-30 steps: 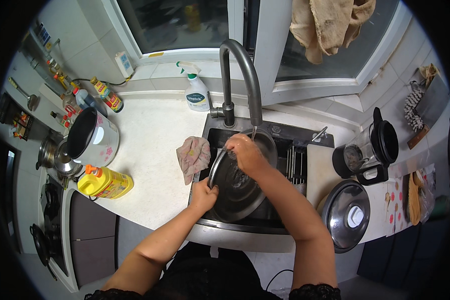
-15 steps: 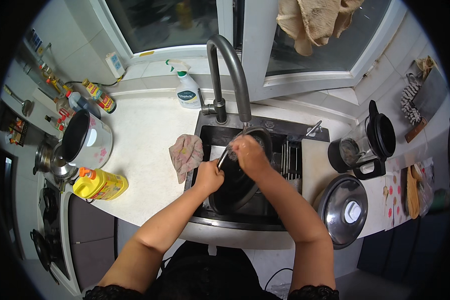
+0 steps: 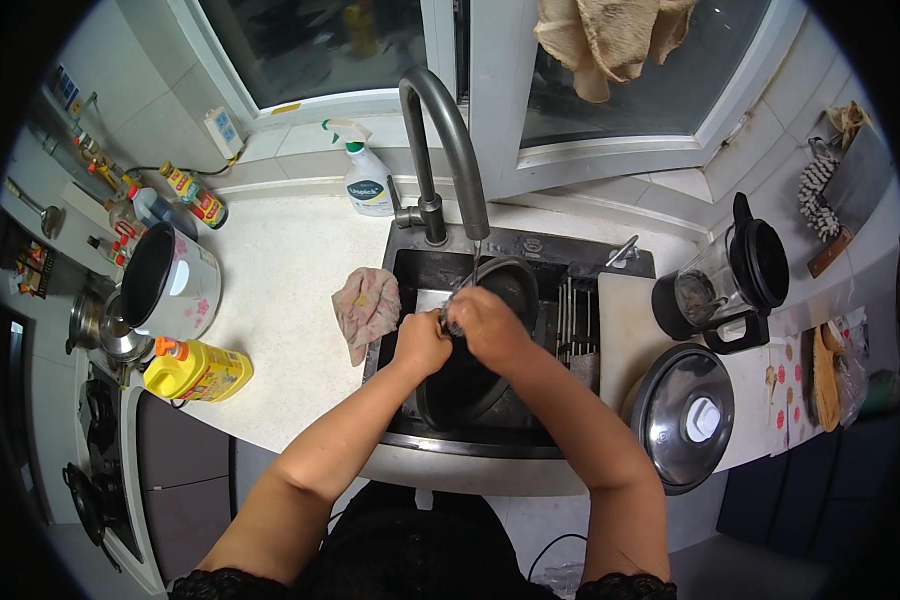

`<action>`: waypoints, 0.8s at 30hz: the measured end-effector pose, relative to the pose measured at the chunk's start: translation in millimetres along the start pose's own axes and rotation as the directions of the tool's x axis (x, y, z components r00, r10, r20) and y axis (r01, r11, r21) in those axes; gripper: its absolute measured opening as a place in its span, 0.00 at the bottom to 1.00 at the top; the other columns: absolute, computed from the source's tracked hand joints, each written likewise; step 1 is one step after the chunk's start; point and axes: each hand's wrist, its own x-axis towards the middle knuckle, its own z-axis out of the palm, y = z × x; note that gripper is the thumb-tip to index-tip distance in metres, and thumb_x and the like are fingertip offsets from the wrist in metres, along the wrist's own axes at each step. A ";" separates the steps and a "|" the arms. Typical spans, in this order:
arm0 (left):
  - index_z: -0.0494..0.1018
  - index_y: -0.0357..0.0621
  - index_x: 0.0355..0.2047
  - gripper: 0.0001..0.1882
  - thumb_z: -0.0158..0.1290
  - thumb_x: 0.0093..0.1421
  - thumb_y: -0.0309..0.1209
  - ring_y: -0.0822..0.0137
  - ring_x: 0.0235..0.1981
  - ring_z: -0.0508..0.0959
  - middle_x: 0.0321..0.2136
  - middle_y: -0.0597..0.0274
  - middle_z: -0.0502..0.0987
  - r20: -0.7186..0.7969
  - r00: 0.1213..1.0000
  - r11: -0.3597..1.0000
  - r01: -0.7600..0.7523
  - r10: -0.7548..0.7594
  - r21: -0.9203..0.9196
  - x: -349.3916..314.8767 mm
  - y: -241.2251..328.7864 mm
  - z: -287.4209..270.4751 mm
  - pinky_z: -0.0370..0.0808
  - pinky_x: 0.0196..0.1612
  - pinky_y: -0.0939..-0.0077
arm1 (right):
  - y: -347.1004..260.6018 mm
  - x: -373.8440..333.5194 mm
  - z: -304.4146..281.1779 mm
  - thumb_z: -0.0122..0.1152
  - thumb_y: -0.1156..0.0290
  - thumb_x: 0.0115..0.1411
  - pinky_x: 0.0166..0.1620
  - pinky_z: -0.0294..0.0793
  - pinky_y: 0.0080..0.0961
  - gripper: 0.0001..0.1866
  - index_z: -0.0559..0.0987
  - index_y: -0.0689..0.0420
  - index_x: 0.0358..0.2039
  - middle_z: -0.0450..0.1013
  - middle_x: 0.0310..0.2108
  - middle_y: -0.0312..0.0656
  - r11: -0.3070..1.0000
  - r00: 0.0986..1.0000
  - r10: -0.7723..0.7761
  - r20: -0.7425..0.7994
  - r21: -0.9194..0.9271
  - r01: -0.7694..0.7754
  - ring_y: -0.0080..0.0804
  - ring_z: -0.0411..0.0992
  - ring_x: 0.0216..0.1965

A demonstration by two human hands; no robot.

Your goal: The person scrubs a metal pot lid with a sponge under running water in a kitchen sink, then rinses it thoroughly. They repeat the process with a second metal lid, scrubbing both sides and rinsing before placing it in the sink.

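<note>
Over the dark sink (image 3: 410,440), my left hand (image 3: 422,343) is closed on a slim metal utensil, mostly hidden by my fingers. Beside it, my right hand (image 3: 488,328) is closed round a greyish scrubber (image 3: 455,322), pressed against the utensil close to my left fingers. What kind of utensil it is cannot be made out. A thin stream of water from the grey faucet (image 3: 477,225) falls just beyond my hands. Below them a dark oval pan (image 3: 500,400) leans in the sink, partly covered by my right forearm.
A crumpled cloth (image 3: 367,308) lies left of the sink, with a spray bottle (image 3: 370,185) behind. Further left are a yellow jug (image 3: 205,372) and a pot (image 3: 192,285). A cutting board (image 3: 630,315), blender jug (image 3: 715,290) and pot lid (image 3: 682,420) stand right.
My right hand has come down along the utensil, nearer to my left hand. The faucet stream now falls beyond it. The whole view has shifted slightly.
</note>
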 end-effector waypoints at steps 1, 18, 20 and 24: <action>0.74 0.35 0.24 0.07 0.50 0.42 0.21 0.43 0.26 0.76 0.19 0.43 0.74 -0.005 1.000 1.000 -0.002 0.002 0.017 1.5 -0.4 0.4 0.74 0.34 0.55 | -0.3 -1.1 0.0 0.49 0.73 0.57 0.37 0.69 0.37 0.05 0.70 0.61 0.28 0.68 0.30 0.47 0.986 0.991 -0.130 -0.018 -0.108 0.127 0.47 0.69 0.34; 0.71 0.35 0.23 0.04 0.51 0.44 0.22 0.44 0.21 0.75 0.15 0.44 0.72 0.077 0.997 1.000 -0.004 0.004 0.003 -6.6 3.7 -14.7 0.71 0.27 0.58 | 29.7 9.7 -44.4 0.51 0.82 0.52 0.48 0.67 0.37 0.11 0.73 0.59 0.38 0.70 0.37 0.47 0.925 0.987 0.053 -0.149 -0.365 -0.104 0.48 0.67 0.43; 0.70 0.35 0.22 0.03 0.51 0.45 0.22 0.45 0.19 0.73 0.14 0.45 0.70 0.092 0.995 0.999 -0.044 0.045 -0.021 -2.8 1.2 -20.7 0.70 0.26 0.61 | 37.5 7.4 -44.4 0.50 0.79 0.55 0.51 0.65 0.36 0.12 0.74 0.56 0.41 0.70 0.39 0.47 0.946 0.982 0.017 -0.186 -0.316 -0.077 0.47 0.66 0.46; 0.71 0.35 0.23 0.03 0.51 0.47 0.23 0.58 0.16 0.70 0.12 0.51 0.68 0.155 0.986 0.993 -0.049 0.065 -0.108 4.8 2.8 -36.0 0.67 0.24 0.67 | 37.7 7.2 -59.7 0.50 0.75 0.58 0.54 0.62 0.35 0.14 0.74 0.52 0.46 0.70 0.43 0.47 0.976 0.986 0.141 -0.090 -0.154 -0.154 0.47 0.65 0.48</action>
